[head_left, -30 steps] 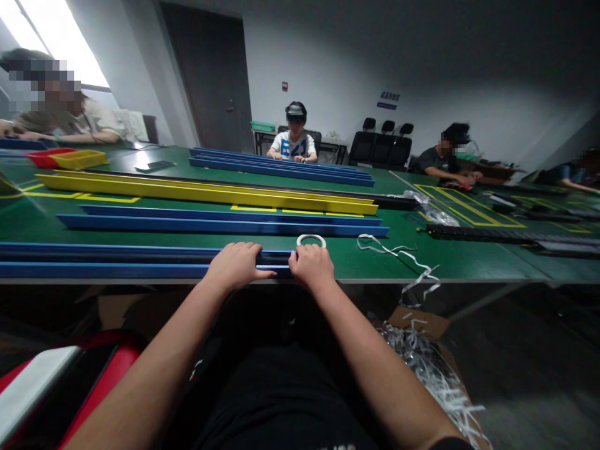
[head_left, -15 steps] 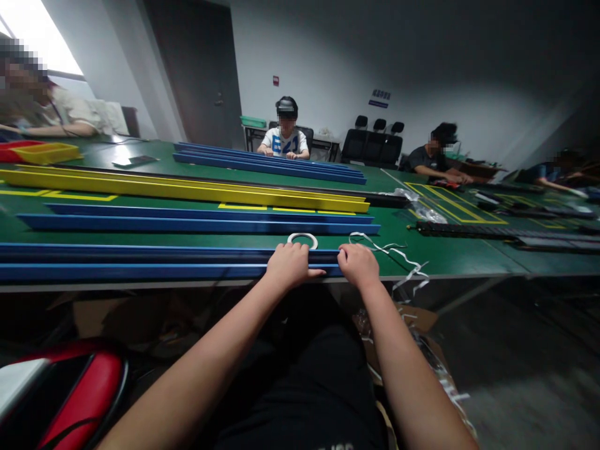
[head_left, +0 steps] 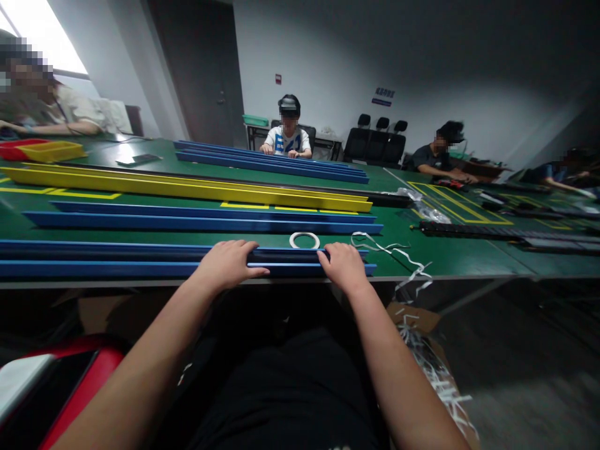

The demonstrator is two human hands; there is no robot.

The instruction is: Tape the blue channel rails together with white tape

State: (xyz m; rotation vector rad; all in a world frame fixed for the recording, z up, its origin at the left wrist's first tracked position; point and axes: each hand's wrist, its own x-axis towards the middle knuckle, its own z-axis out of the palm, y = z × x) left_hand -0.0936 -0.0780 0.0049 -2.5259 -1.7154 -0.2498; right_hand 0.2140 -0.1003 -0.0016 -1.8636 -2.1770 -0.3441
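Note:
Along the near edge of the green table lies a long blue channel rail (head_left: 290,269) with a dark inner groove. My left hand (head_left: 225,265) grips across it, fingers over the far flange and thumb stretched along the near side. Close to the rail's right end, my right hand (head_left: 345,265) is bent over the same rail, its fingertips at the far flange. Just behind the rail, between my hands, a white tape roll (head_left: 304,240) lies flat. Loose white strips (head_left: 407,259) trail over the table edge on the right.
Farther back lie another blue rail (head_left: 201,222), a yellow rail (head_left: 187,187) and several blue rails (head_left: 267,164). Black parts (head_left: 469,230) lie at right. Below stands a cardboard box (head_left: 424,319) with white scraps; a red seat (head_left: 94,375) is lower left. Several people sit around the table.
My left hand has slid left along the blue rail, away from my right hand. My right hand has shifted slightly left, and the rail's right end now shows beyond it.

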